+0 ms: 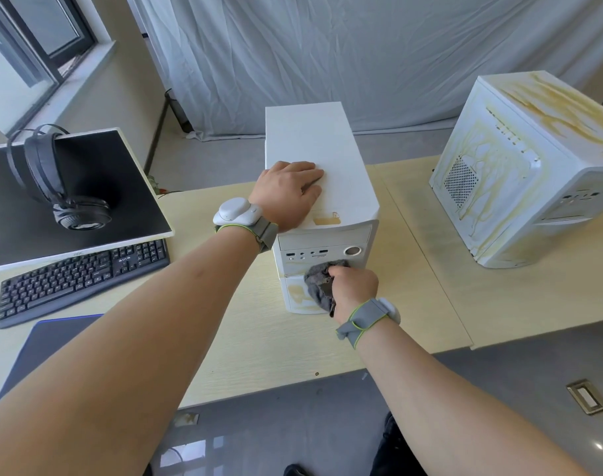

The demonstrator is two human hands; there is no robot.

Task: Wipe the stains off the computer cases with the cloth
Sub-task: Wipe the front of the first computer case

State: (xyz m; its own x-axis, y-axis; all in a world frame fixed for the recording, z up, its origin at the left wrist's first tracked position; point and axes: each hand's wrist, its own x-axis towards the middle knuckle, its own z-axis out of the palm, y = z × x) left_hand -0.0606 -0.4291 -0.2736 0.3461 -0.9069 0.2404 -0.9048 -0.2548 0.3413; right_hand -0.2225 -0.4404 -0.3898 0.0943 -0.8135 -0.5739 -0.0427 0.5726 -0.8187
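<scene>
A white tower computer case [331, 149] stands upright in the middle of the light wooden desk [241, 338]. My left hand [288, 192] lies flat on its top, fingers straight. My right hand [353, 286] grips a bunched grey cloth [319, 285] against the lower front panel, where a yellow-brown stain [298, 293] shows to the left of the cloth. A second white case [520, 173] stands at the right, streaked with yellow-brown stains over its top and vented side.
A monitor [87, 201] stands at the left with black headphones [49, 173] hung on its edge. A black keyboard [83, 280] lies in front of it, and a dark blue mat [49, 341] nearer me. White curtain hangs behind; the desk's front edge is close.
</scene>
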